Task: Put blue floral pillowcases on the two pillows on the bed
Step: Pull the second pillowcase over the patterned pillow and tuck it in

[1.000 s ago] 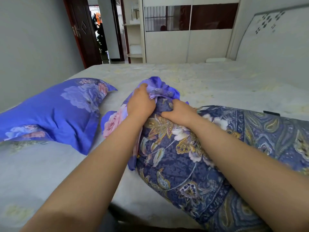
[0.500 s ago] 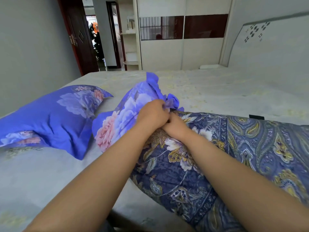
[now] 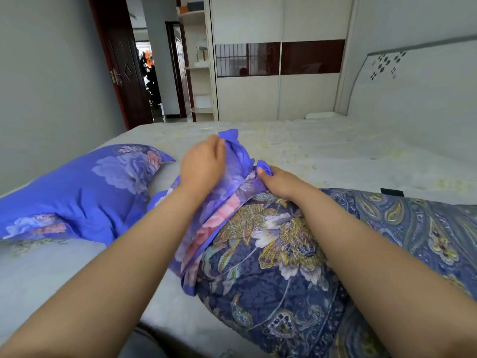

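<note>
Left hand (image 3: 202,166) raised over the middle of the bed (image 3: 335,151), fingers curled round a bunched fold of the blue floral pillowcase (image 3: 227,192) — grip closed on the cloth, lifting its upper end clear of the mattress. Right hand (image 3: 280,183) just beside, lower, thumb and fingers pinching the other side of the same opening, pressed down against the end of the pillow (image 3: 296,267). Both grips tight on the pillowcase, nothing else held.

Pillowcase gathered in folds, draped down the left flank of the pillow, covering only its far end; pink and lilac flowers showing on the crumpled blue. Pillow itself dark navy with gold and white flowers and paisley, lying along the near edge of the bed and running off toward the near right corner, mostly bare.

Second pillow (image 3: 85,195) near the left edge of the bed, already inside its blue floral case, lying flat, apart from the one being worked on.

Pale mattress cover with faint yellow marks. White headboard (image 3: 413,81) with a dark leaf motif at the right end of the bed. Wardrobe (image 3: 278,73) with a dark band beyond the far edge; dark red door (image 3: 121,73) open at far left.
</note>
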`<state>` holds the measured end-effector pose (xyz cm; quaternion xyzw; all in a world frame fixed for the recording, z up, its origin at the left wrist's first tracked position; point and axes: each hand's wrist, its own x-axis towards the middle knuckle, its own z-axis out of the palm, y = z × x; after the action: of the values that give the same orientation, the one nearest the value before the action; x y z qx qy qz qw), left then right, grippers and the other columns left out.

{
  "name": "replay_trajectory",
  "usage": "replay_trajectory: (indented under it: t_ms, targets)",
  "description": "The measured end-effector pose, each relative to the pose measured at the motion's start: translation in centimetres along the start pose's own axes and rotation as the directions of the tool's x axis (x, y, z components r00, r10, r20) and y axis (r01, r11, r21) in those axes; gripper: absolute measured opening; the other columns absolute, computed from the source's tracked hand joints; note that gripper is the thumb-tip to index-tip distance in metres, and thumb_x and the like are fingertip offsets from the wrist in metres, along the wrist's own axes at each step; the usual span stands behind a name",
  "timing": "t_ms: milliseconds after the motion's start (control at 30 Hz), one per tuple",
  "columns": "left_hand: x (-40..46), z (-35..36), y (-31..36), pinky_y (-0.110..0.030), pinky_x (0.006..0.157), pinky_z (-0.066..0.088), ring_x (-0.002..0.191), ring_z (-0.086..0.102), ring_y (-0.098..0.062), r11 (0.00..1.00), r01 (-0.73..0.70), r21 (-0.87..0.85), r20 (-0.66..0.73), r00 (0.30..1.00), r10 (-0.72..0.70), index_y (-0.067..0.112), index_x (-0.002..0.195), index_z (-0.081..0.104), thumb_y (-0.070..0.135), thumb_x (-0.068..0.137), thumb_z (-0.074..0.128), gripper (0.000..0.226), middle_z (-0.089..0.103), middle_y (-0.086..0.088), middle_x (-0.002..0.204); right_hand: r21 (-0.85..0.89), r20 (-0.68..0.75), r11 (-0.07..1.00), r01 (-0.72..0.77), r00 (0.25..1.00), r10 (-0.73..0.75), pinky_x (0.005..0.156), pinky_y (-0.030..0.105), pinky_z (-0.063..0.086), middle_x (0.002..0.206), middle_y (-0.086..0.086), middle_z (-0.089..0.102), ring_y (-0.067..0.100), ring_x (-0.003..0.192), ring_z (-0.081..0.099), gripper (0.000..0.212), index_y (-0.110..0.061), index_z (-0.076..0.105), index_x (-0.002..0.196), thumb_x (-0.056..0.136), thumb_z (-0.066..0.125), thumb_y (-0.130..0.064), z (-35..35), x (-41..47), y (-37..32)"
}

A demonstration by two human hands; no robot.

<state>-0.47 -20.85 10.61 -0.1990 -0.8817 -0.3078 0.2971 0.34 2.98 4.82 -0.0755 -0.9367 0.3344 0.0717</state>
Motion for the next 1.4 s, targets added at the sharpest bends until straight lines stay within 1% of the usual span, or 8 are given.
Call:
replay_trajectory:
  t_ms: [100,233,500,733,900,1000,1267,1400]
  targets:
    - [4.2,-0.8,-3.8,-0.051,0.107,0.042,0.131,0.05,-0.044,0.975,0.208,0.073,0.148,0.965,-0.216,0.008,0.149,0.045,0.056,0.097,0.056,0.072,0.052,-0.022,0.146,0.257,0.033,0.944,-0.207,0.978,0.206,0.109,0.047,0.045,0.148,0.023,0.057,0.039,0.128,0.058,0.083,-0.005,0.059,0.143,0.105,0.028,-0.071,0.2,0.3,1.5]
    - [5.0,0.0,-5.6,-0.038,0.085,0.051,0.098,0.068,-0.034,0.929,0.371,0.001,0.45,0.829,-0.331,0.009,0.106,0.069,0.064,0.091,0.058,0.058,0.072,-0.018,0.114,0.308,0.204,0.867,-0.391,0.918,0.341,0.101,0.048,0.052,0.147,0.021,0.057,0.039,0.121,0.06,0.081,-0.004,0.051,0.146,0.102,0.042,-0.071,1.7,-0.2,1.9]
    - [3.0,-0.2,-5.8,-0.042,0.081,0.046,0.086,0.06,-0.033,0.869,0.299,-0.394,-0.009,0.944,-0.329,0.008,0.092,0.062,0.037,0.105,0.051,0.033,0.068,-0.014,0.092,-0.057,0.338,0.961,-0.269,0.901,0.272,0.114,0.05,0.044,0.16,0.019,0.047,0.037,0.139,0.053,0.086,-0.007,0.049,0.154,0.104,0.025,-0.073,0.9,0.5,-1.7]
    - [2.0,-2.0,-5.4,-0.042,0.08,0.044,0.084,0.056,-0.032,0.805,0.283,-0.522,-0.159,0.895,-0.417,0.006,0.09,0.058,0.038,0.107,0.048,0.038,0.064,-0.014,0.089,0.283,0.345,0.876,-0.391,0.893,0.288,0.051,0.024,0.045,0.09,0.005,0.067,0.014,0.061,0.054,0.034,-0.003,0.065,0.119,0.108,0.054,-0.032,0.1,2.0,-1.8]
    - [2.2,-4.2,-7.4,-0.044,0.092,0.046,0.104,0.062,-0.038,0.764,0.39,-0.514,-0.142,0.84,-0.524,0.002,0.108,0.063,0.042,0.108,0.043,0.045,0.068,-0.019,0.111,0.959,0.258,0.005,-0.284,0.88,0.399,0.075,0.05,0.066,0.114,0.026,0.065,0.033,0.082,0.075,0.033,-0.001,0.042,0.132,0.106,0.022,0.004,0.0,7.9,-0.9]
    - [2.3,-4.9,-7.7,-0.045,0.093,0.047,0.106,0.062,-0.039,0.788,0.409,-0.46,-0.132,0.846,-0.516,0.003,0.11,0.063,0.044,0.108,0.041,0.047,0.068,-0.018,0.114,0.931,0.361,-0.188,-0.314,0.867,0.343,0.036,0.019,0.04,0.063,0.0,0.045,0.01,0.04,0.045,0.037,-0.015,0.047,0.096,0.109,0.014,-0.022,-1.5,8.5,-3.4]
    - [2.3,-6.2,-7.7,-0.043,0.092,0.046,0.102,0.062,-0.038,0.765,0.332,-0.552,-0.23,0.821,-0.523,0.001,0.105,0.063,0.041,0.109,0.042,0.046,0.069,-0.019,0.108,0.604,0.119,0.757,-0.249,0.967,0.224,0.062,0.031,0.058,0.108,0.014,0.076,0.025,0.086,0.077,0.036,-0.007,0.057,0.126,0.113,0.036,-0.034,-2.1,2.6,-6.4]
    - [2.0,-5.1,-7.4,-0.041,0.085,0.046,0.091,0.06,-0.034,0.75,0.32,-0.579,-0.197,0.837,-0.51,0.005,0.091,0.059,0.041,0.109,0.042,0.044,0.064,-0.015,0.094,0.602,0.288,0.76,-0.242,0.955,0.076,0.122,0.042,0.034,0.121,-0.003,0.076,0.019,0.116,0.069,0.045,-0.027,0.067,0.13,0.104,0.052,-0.061,-0.2,2.8,-4.8]
